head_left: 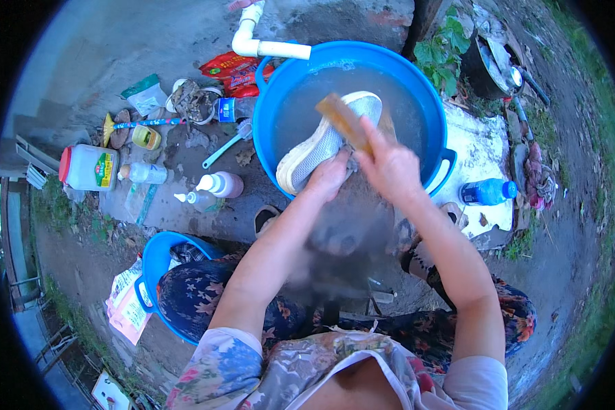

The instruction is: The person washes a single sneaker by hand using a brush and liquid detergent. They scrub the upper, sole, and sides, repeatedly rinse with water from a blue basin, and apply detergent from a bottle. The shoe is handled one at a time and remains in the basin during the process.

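Over a large blue basin [354, 49] of cloudy water, my left hand [329, 176] grips a light grey shoe with a white sole [312, 152] near its opening. The shoe lies tilted, with one end toward the far right and the other at the basin's near left rim. My right hand [388, 164] is closed around a wooden scrubbing brush [343, 117], held slantwise over the upper of the shoe. The brush's bristles are hidden from this view. Part of the shoe's opening is covered by my hands.
A white pipe [270, 49] ends above the basin's far rim. Left of it stand a pale green brush [225, 145], a pink bottle [222, 184] and a red-lidded tub [89, 168]. At right lies a blue bottle [488, 192]. A smaller blue bucket [158, 263] stands by my left knee.
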The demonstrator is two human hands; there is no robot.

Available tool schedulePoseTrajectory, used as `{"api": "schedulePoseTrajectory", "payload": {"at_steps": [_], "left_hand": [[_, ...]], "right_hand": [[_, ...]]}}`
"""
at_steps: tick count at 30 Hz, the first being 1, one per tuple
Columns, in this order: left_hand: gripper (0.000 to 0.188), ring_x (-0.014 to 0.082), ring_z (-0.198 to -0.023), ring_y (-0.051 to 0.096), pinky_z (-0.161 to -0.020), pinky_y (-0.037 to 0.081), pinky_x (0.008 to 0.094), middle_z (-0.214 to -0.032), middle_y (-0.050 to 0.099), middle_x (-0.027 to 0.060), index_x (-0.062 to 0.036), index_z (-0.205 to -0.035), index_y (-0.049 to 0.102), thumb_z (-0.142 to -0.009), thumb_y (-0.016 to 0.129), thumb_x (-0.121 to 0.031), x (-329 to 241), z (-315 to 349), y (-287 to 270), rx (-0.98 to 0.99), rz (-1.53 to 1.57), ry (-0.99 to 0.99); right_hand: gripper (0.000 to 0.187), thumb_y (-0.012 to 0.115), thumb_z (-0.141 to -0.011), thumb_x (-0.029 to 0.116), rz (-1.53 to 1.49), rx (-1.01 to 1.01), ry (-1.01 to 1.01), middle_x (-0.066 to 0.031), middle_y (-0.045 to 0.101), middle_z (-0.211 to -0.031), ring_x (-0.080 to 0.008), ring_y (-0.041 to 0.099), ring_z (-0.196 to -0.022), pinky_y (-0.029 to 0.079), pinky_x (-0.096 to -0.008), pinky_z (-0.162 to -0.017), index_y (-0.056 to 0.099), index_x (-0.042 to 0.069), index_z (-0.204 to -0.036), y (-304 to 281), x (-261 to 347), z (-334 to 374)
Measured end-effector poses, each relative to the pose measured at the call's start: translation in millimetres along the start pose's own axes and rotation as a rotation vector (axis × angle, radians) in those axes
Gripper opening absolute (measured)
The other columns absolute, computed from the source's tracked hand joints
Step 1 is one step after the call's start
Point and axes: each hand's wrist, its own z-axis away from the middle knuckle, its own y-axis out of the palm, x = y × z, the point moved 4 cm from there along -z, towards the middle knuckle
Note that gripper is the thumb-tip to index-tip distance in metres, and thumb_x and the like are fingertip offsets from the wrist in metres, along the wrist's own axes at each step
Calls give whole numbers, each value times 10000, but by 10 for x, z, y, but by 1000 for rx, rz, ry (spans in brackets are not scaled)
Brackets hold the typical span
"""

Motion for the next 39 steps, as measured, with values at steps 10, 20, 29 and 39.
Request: {"api": "schedulePoseTrajectory", "payload": {"at_steps": [10, 20, 29, 39], "left_hand": [[391, 222, -1111, 479, -975, 350, 328, -1258, 507, 131, 44, -1257, 466, -977, 401, -222, 166, -193, -44, -8, -151, 84], [494, 298, -1109, 497, -976, 351, 357, -1205, 531, 226, 38, -1260, 453, -965, 384, -352, -15, -60, 116, -79, -778, 207], [475, 333, -1209, 440, -1034, 297, 392, -1292, 484, 215, 11, -1275, 448, -964, 356, -336, 70, -61, 88, 85, -845, 197], [529, 218, -1189, 475, -1031, 336, 400, -1278, 513, 78, -59, -1318, 409, -964, 355, -447, -357, 20, 146, 207, 588, 73]], "right_hand": [[588, 636, -806, 221, 59, -32, 154, -206, 652, -899, -355, 649, -755, 525, -430, -663, 425, 116, -1345, -181, -351, -280], [560, 580, -839, 261, 464, 298, -199, -183, 653, -870, -297, 669, -744, 555, -403, -649, 410, 107, -1350, -509, 163, -432], [557, 601, -819, 234, 495, 399, -309, -176, 650, -823, -286, 668, -746, 549, -404, -652, 424, 111, -1332, -421, 398, -315], [561, 635, -807, 228, -33, -165, -318, -216, 646, -928, -377, 643, -776, 521, -466, -671, 439, 87, -1313, 127, -23, 124]]}}
